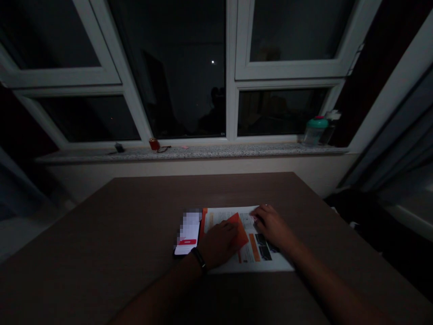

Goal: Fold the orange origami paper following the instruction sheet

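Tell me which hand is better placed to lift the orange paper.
Left, I'd judge: the left hand has its fingers over the orange paper, while the right hand sits apart from it, towards the right side of the printed sheet.

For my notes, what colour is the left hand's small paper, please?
The small paper is orange, clearest in the head view.

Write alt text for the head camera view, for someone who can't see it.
A person's left hand rests on an orange sheet and the right hand on the printed page beneath it, on a brown table. A lit phone lies left of the page; beyond, a teal-lidded bottle stands on a windowsill below dark windows.
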A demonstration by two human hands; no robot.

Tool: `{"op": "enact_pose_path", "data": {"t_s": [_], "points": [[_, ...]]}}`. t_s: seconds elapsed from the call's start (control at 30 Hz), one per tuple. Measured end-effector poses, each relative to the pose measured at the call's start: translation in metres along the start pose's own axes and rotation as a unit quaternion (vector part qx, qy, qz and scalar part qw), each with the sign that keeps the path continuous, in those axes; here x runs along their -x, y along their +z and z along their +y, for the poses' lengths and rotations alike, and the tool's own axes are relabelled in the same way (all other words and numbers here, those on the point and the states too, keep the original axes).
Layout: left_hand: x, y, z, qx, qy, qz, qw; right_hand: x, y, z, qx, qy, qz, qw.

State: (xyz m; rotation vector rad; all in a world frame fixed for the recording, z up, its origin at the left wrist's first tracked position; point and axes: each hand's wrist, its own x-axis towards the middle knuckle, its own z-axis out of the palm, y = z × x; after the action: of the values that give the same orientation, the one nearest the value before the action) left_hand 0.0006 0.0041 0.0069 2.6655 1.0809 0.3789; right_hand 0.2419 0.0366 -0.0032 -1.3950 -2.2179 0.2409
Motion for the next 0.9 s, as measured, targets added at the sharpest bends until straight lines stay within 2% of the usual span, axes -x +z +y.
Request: {"op": "enact_pose_path", "data": {"t_s": [0.1,0.33,0.6,0.73,0.9], "points": [[-0.001,-0.002,0.0,-0.005,0.002,-0.006,1.0,-0.001,0.005,0.009,-0.045,0.04,-0.02,0.998],[-0.001,-0.004,-0.001,0.013,0.016,-0.003,1.0,0.002,0.012,0.005,-0.105,0.022,-0.048,0.993],[-0.001,-0.001,-0.003,0.03,0.023,0.011,0.999,-0.001,0.024,-0.009,-0.177,-0.009,0.008,0.984],[-0.001,-0.003,-0.002,0.03,0.034,0.009,0.999,-0.006,0.034,-0.013,-0.179,-0.024,0.013,0.983],[-0.002,-0.005,-0.001,0.025,0.024,0.003,0.999,-0.011,0.036,-0.012,-0.182,-0.024,0.008,0.983]]}}
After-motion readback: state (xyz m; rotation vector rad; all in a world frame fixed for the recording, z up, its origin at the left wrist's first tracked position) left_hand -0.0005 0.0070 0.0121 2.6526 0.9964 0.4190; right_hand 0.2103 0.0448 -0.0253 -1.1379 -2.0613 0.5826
